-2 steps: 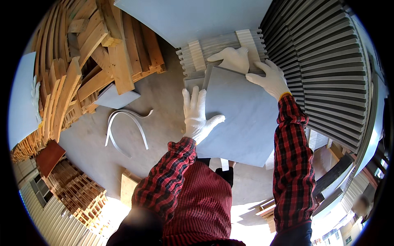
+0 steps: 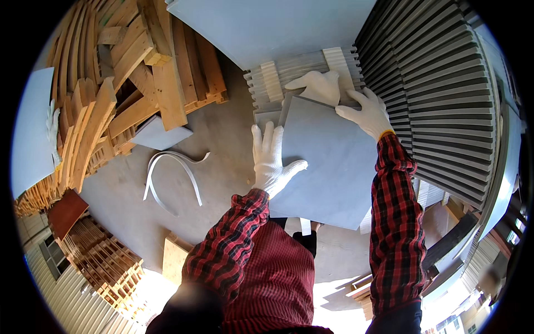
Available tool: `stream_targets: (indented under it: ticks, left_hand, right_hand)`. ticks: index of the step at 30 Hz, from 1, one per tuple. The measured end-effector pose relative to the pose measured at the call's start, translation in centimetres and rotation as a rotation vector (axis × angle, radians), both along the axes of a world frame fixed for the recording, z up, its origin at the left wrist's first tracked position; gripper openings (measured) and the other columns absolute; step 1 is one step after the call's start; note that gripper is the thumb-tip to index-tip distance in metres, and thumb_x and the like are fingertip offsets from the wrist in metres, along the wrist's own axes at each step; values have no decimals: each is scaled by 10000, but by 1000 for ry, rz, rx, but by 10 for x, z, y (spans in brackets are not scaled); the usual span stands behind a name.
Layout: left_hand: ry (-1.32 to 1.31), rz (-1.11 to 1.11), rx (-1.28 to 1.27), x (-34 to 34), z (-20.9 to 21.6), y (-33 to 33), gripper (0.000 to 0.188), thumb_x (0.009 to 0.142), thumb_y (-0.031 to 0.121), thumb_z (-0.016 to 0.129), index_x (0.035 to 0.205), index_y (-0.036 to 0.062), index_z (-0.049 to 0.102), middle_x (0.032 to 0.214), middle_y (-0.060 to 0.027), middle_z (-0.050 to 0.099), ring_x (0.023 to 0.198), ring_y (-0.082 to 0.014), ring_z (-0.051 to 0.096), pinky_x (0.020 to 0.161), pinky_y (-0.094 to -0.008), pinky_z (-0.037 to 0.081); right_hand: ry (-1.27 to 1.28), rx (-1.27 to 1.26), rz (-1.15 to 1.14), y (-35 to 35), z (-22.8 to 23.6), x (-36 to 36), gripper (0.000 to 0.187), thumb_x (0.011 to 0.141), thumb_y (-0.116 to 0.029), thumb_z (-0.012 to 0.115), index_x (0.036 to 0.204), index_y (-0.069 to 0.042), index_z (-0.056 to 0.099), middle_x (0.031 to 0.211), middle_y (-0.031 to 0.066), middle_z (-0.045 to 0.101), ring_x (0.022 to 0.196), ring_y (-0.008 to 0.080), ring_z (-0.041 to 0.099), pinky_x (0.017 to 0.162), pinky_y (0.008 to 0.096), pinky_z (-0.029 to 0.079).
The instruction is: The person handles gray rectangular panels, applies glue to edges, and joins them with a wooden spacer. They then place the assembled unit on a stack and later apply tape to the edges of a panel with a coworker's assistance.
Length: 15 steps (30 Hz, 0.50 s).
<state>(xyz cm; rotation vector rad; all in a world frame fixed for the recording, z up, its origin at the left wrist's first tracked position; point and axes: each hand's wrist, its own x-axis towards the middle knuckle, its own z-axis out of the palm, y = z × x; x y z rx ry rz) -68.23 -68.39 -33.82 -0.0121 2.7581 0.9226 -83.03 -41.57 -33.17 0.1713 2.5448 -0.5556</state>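
A flat blue-grey rectangular panel [image 2: 328, 167] lies in front of me, its thin dark edge showing at the left. My left hand [image 2: 272, 161], in a white knit glove, has its fingers stretched along the panel's left edge and its thumb over the top face. At the far right corner is my right hand [image 2: 367, 113], gloved alike, thumb near the corner and fingers spread beyond it. Past the panel's far edge, a crumpled white glove or cloth [image 2: 320, 87] rests on a stack of grey sheets [image 2: 300, 72] with pale ribbed strips.
A large pale blue panel [image 2: 278, 28] stands beyond the stack. Grey slatted pieces [image 2: 445, 106] rise at the right. Timber pallets [image 2: 169, 89] crowd the left, beside a small grey sheet [image 2: 162, 133]. A curled white strap [image 2: 175, 161] lies on the concrete floor [image 2: 222, 150].
The view has shifted slightly. Both hands remain at the panel's edges, with the right hand slightly nearer me along its corner.
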Motion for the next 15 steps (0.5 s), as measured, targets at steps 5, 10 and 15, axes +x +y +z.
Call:
stream_targets:
  ticks: [5, 10, 15]
  left_hand:
    - [11, -12, -4, 0, 2, 0, 1087, 714, 468, 907, 1527, -7, 364, 1627, -256, 278, 1543, -517, 73, 1220, -590, 251]
    - [-54, -19, 10, 1, 11, -2, 1042, 757, 494, 852, 1529, -5, 360, 1642, -254, 253, 1539, -520, 69, 1234, -584, 191]
    - [73, -65, -44, -2, 29, -6, 987, 758, 504, 844, 1495, 35, 386, 1581, -201, 335, 1476, -499, 213, 1159, -607, 281]
  right_hand:
    - [7, 26, -92, 11, -2, 11, 823, 755, -755, 688, 1443, -312, 606, 1645, 178, 338, 1485, 473, 287, 1204, 550, 295]
    - [609, 239, -105, 55, -1, 84, 441, 910, -360, 637, 1316, -194, 676, 1479, 209, 514, 1344, 448, 459, 1111, 543, 392]
    - [605, 3, -313, 38, 66, 259, 336, 904, -131, 640, 1218, -28, 701, 1288, 209, 648, 1202, 411, 585, 1032, 510, 455]
